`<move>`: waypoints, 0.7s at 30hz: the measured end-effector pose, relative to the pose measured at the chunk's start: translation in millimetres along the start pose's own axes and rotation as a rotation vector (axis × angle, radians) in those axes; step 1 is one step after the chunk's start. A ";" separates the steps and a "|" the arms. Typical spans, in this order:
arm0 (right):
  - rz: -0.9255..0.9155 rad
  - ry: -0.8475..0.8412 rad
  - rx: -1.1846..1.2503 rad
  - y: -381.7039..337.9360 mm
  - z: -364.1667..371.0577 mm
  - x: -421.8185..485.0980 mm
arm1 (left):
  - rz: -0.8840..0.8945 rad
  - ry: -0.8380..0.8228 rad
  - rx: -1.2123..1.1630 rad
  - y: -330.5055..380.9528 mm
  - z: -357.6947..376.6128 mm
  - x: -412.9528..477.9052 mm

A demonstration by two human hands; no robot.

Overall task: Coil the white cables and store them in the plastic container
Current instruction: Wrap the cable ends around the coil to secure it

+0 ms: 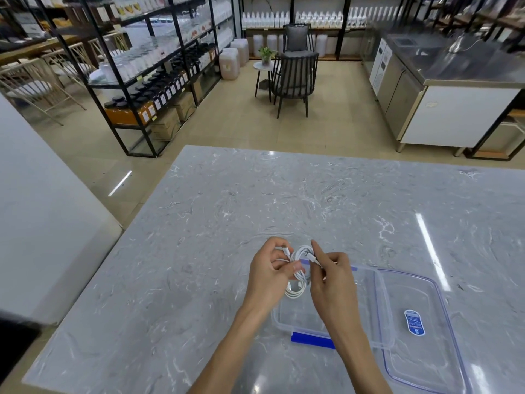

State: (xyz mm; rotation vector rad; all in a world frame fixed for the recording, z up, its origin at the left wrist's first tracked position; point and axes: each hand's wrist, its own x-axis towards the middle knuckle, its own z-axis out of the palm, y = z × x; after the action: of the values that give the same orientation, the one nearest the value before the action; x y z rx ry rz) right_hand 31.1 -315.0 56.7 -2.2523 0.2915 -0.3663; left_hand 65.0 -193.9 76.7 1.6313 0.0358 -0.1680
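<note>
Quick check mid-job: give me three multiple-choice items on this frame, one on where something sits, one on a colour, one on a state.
1. The lid lies where, relative to the container?
A. To its right
B. On top of it
C. Left of it

2. The container's near clip is:
A. Red
B. Blue
C. Green

3. The cable is:
A. Flat on the table
B. Inside the container
C. Coiled, held in both hands

Answers:
1 A, the lid rests on the table beside the container's right wall.
2 B, the clip is blue.
3 C, left hand and right hand grip the loops.
</note>
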 end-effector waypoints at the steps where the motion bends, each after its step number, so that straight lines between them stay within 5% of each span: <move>1: -0.026 -0.041 -0.026 -0.4 1.0 -0.9 | -0.002 0.002 -0.003 0.8 -1.1 0.3; 6: 0.010 -0.248 0.149 1.9 2.2 -10.2 | -0.020 0.070 -0.029 1.6 -1.9 1.3; 11: 0.113 -0.114 0.172 9.8 -4.7 2.6 | 0.024 -0.031 0.018 -0.7 1.3 -3.8; 17: 0.183 -0.168 0.220 10.8 -14.7 10.8 | 0.020 -0.161 0.029 1.4 5.4 -3.9; 21: 0.271 -0.490 0.629 20.8 -39.3 13.5 | -0.140 -0.139 -0.082 -0.4 -0.5 3.6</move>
State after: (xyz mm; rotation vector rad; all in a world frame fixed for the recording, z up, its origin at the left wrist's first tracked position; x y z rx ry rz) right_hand 27.9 -360.1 67.6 -1.5876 0.1826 0.2201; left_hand 68.6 -193.7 75.9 1.5322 0.0502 -0.3820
